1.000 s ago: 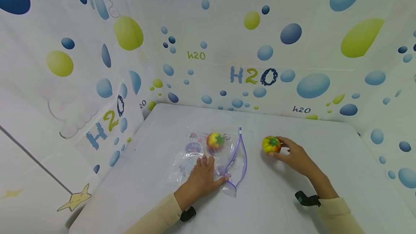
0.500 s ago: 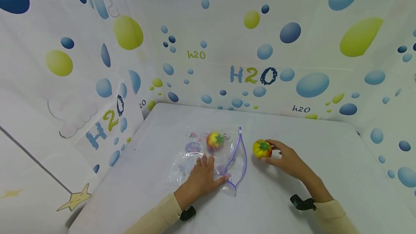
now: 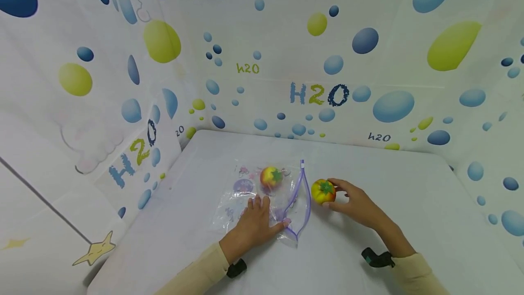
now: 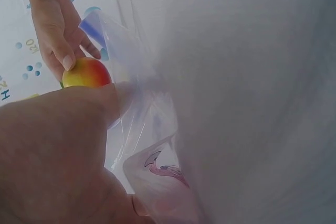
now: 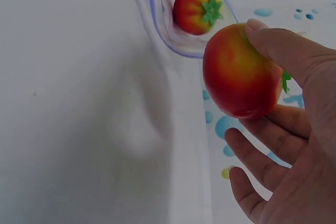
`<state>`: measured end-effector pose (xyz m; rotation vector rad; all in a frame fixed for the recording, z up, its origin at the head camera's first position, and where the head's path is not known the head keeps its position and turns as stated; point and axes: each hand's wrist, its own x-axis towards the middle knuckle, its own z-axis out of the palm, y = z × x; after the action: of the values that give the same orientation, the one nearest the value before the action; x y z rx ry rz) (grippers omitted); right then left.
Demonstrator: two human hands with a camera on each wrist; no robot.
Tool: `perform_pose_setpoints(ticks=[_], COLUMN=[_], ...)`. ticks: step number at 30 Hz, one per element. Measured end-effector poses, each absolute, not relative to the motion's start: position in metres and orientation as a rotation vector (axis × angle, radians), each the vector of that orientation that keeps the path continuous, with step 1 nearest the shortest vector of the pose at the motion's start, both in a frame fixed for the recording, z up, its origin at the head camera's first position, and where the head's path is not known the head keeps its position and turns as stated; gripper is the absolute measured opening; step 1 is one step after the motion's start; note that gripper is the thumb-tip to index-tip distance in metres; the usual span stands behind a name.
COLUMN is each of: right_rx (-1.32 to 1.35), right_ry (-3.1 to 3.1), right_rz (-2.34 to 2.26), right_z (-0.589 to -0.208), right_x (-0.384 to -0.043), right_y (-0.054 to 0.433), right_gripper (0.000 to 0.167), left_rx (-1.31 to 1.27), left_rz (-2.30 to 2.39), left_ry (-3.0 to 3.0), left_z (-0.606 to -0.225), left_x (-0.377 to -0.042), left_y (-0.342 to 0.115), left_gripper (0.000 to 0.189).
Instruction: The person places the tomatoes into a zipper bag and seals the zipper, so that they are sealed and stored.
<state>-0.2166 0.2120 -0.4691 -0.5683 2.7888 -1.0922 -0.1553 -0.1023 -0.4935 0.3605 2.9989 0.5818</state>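
While our left hand (image 3: 254, 226) lies outstretched on a bag (image 3: 243, 186) nearer the left edge of the table (image 3: 380, 163), our right hand (image 3: 355, 201) has a fruit (image 3: 321, 191) pinched.

I see smooth, softly glossy fruit (image 5: 239, 77) between my right fingers (image 5: 275, 140); under my left fingers (image 3: 265, 206), a shiny, clear plastic bag (image 3: 244, 186).
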Motion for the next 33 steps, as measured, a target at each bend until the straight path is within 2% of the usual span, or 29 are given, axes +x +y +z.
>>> perform_pose_setpoints(ticks=[33], right_rx=[-0.683], right_ry=[2.677], right_rz=[-1.082], right_z=[-0.482], right_x=[-0.207], right_y=[0.182], right_gripper=[0.076], left_rx=[0.323], left_rz=[0.597], left_ry=[2.971], left_z=[-0.49], left_x=[-0.154], left_y=[-0.101], left_gripper=[0.093])
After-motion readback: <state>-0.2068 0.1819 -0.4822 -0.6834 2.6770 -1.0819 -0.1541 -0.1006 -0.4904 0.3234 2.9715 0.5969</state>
